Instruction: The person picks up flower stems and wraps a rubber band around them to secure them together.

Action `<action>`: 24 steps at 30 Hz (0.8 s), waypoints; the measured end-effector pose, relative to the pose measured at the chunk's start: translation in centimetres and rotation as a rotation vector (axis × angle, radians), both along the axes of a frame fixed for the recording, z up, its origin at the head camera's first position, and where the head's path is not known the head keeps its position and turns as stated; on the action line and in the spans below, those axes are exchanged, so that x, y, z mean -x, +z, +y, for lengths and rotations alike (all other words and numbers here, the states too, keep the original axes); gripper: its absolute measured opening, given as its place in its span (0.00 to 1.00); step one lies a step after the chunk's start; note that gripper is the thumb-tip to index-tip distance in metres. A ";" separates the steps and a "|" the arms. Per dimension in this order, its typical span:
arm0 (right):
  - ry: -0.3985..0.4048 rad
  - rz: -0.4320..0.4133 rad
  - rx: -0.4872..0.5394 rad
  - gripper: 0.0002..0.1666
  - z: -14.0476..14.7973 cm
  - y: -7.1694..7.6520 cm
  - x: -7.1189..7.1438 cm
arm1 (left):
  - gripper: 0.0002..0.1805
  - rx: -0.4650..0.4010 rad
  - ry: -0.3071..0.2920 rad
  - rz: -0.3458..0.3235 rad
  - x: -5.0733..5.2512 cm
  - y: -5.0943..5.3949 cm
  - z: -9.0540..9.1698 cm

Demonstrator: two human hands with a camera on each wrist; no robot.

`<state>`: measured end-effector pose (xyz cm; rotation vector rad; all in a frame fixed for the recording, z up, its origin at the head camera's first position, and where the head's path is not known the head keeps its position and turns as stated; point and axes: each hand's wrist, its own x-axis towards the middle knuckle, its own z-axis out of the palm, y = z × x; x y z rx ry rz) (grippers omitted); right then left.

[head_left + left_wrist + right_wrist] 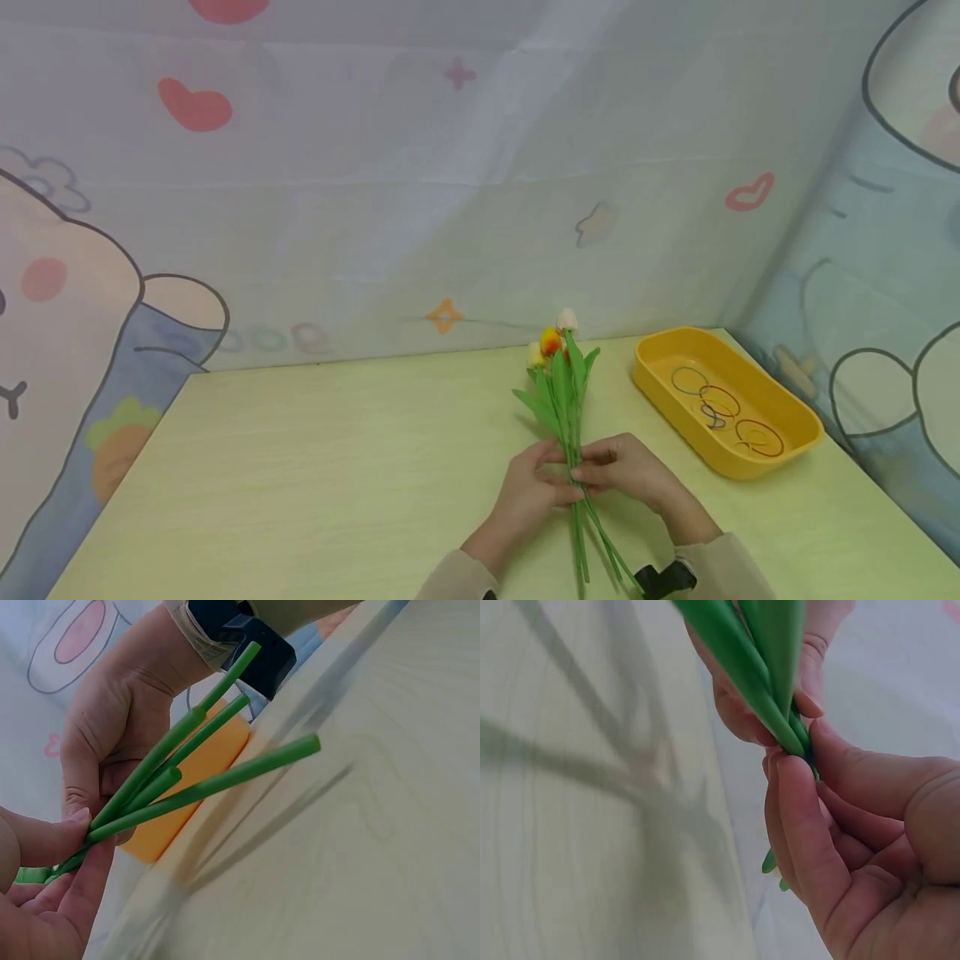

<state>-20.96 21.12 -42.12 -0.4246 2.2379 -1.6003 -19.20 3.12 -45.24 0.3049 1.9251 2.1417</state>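
A small bunch of artificial tulips (561,392), with white, yellow and orange heads and green leaves, points away from the person in the head view. The left hand (527,492) pinches the stems about midway from the left. From the right, the right hand (628,473) pinches them at nearly the same spot. Below the hands the green stems (225,776) fan out above the table in the left wrist view. Fingertips of both hands meet around the stems (780,712) in the right wrist view; whether a band lies there, I cannot tell.
A yellow tray (727,454) with several coloured rubber bands (718,402) stands on the table (300,467) to the right of the flowers. Behind the table hangs a cloth (360,208) with cartoon prints, which continues along the right side.
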 end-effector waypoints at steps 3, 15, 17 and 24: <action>-0.019 0.024 0.006 0.24 -0.5 0.6 -0.3 | 0.43 0.054 0.023 0.051 -0.1 0.6 -0.3; -0.053 0.152 0.028 0.24 -3.0 2.3 -1.7 | 0.43 0.274 0.068 0.279 -1.6 3.2 -2.2; -0.070 0.165 0.021 0.24 -3.6 2.5 -1.9 | 0.42 0.278 0.068 0.298 -1.8 3.5 -2.7; -0.111 0.126 0.115 0.24 -5.4 2.7 -2.2 | 0.42 0.270 0.091 0.314 -2.3 4.5 -4.4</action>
